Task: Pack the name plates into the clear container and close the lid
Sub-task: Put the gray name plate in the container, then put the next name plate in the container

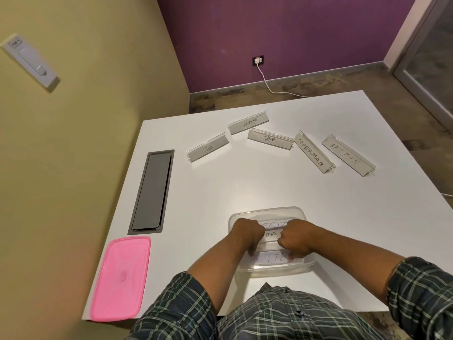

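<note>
Both hands press name plates (270, 235) inside clear container (300, 213).

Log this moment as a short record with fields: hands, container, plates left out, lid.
left hand: inside the container, fingers curled on a plate
right hand: inside the container, on the same plate
container: clear, open, near table edge, several plates inside
plates left out: five, namely DOG, ELEPHANT, PANDA, SUPERMAN, BATMAN
lid: pink, flat on the table's left corner, not on the container
</note>
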